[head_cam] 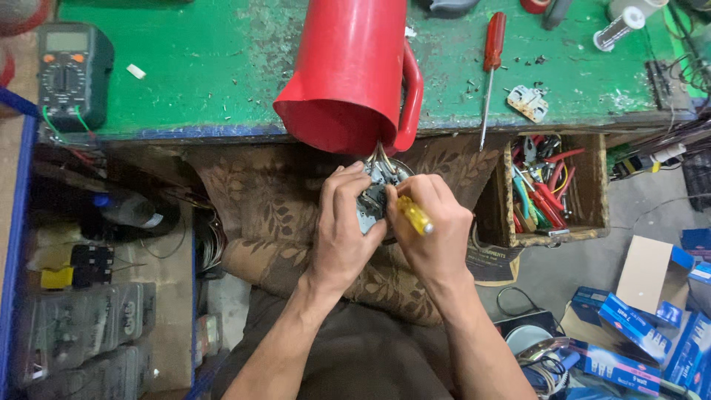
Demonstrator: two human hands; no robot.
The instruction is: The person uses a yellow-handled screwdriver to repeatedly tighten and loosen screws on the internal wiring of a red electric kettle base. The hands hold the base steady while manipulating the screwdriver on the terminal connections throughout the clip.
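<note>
A red plastic kettle body lies tipped over the front edge of the green workbench, its open base toward me. Wires run from it to a round metal base plate held over my lap. My left hand grips that plate from the left. My right hand holds a yellow-handled screwdriver, its tip hidden against the plate.
A multimeter sits at the bench's left end. A red-handled screwdriver and a small metal bracket lie at the right. A wooden box of pliers stands right of my lap. Blue cartons litter the floor.
</note>
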